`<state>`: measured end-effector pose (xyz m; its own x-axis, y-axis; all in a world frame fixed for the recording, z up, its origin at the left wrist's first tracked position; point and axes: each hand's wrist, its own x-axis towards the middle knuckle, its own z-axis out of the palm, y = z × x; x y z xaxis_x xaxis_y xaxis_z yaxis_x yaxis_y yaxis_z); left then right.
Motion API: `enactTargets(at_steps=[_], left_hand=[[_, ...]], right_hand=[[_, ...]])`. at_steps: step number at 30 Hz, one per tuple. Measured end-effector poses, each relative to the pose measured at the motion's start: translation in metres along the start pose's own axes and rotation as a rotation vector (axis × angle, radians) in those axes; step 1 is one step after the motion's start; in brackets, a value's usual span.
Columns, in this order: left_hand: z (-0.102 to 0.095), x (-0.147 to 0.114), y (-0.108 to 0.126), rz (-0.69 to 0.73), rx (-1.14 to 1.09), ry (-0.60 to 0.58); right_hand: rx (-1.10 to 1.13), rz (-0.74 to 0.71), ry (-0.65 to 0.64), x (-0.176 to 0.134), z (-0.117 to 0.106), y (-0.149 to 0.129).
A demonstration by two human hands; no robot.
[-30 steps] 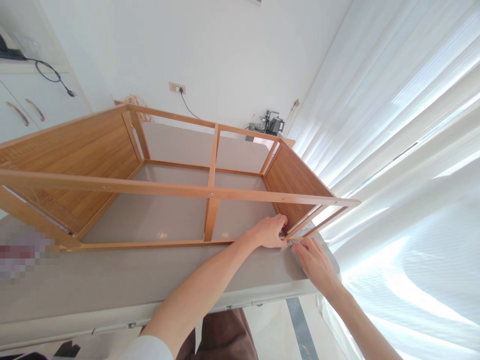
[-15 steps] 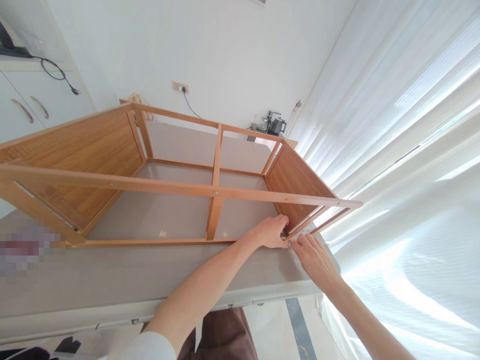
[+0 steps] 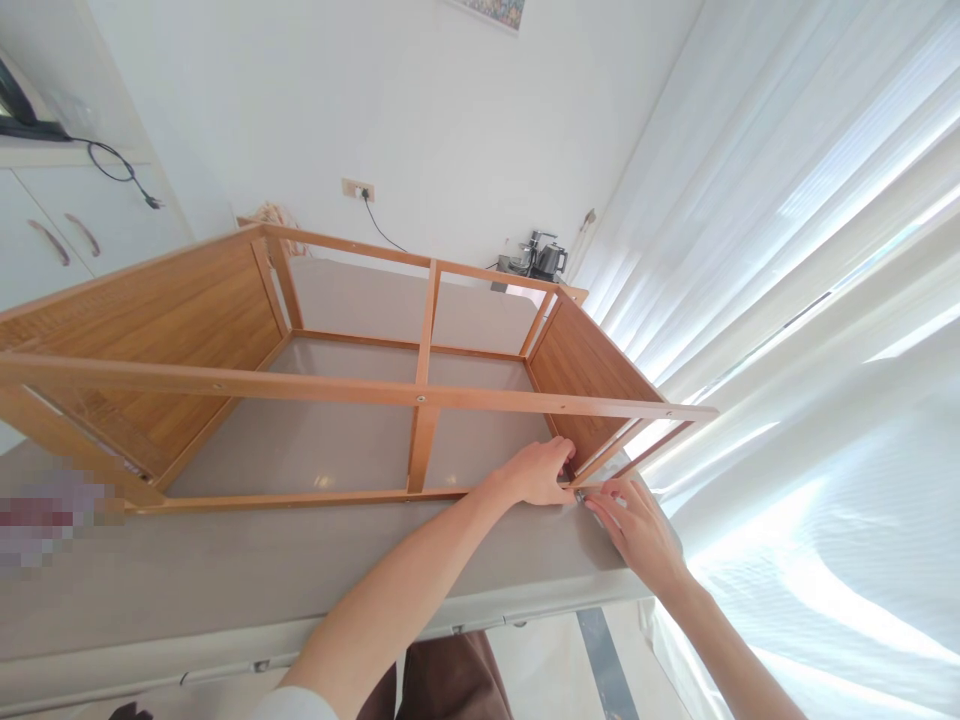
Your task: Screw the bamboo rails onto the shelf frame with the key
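frame [image 3: 480,398] on table [image 3: 337,560], spans left to right | left hand [image 3: 541,472] clamped on frame, near right corner | metal bit [image 3: 579,495] just right, by low rail | right hand [image 3: 634,525] at bit, can't tell if pinched | probably best: brace corner, keep bit square

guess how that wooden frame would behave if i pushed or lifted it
The wooden frame would probably stay fairly stiff, since bars join into a box with a solid panel at each end. It may be light for its size, being mostly open between slim bars. Pushed, it may slide rather than tip, given its broad base on the table.
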<state>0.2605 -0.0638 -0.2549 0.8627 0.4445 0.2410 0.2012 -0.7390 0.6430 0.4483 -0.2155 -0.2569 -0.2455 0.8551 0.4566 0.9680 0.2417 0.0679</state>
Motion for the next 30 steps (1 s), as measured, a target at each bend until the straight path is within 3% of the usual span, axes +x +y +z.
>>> enactTargets(at_steps=[4,8,16,30], left_hand=[[0.002,0.001,0.000,-0.013,-0.018,0.012],[0.002,0.001,0.000,-0.018,-0.010,0.023],[0.001,0.000,0.001,-0.016,-0.034,0.022],[0.003,0.001,-0.001,-0.018,-0.044,0.041]], right_hand=[[0.037,0.007,0.059,-0.003,0.003,-0.004],[0.030,0.002,0.036,-0.003,0.000,-0.011],[0.110,0.179,0.020,-0.002,0.009,-0.019],[0.161,0.134,-0.046,-0.014,0.000,-0.018]])
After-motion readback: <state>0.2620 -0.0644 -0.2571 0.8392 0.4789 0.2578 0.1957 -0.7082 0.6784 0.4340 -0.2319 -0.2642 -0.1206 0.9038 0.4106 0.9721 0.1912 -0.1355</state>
